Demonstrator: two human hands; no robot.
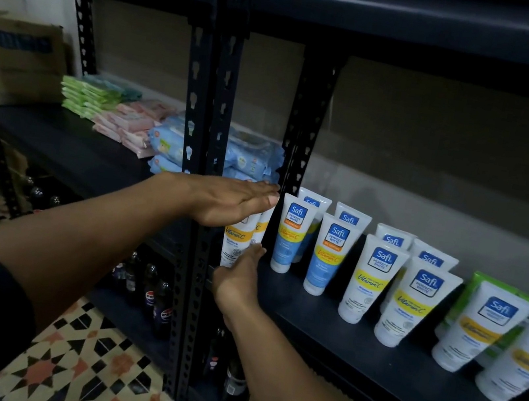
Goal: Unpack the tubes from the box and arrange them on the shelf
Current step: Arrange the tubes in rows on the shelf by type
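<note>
Several white tubes stand cap-down in rows on the dark shelf (324,317). Two orange-banded tubes (238,243) stand at the row's left end. My left hand (231,202) lies flat with straight fingers across their tops. My right hand (238,277) touches their lower right side with straight fingers. Right of them stand blue-banded tubes (290,239), then yellow-banded tubes (368,279), then more orange-banded tubes (481,335) at the far right. The box is not in view.
Dark upright posts (209,143) split the shelving just left of my hands. Wipe packs (150,126) and a cardboard box (15,60) sit on the left shelf. Dark bottles (155,290) stand on the lower shelf above a patterned tile floor (85,362).
</note>
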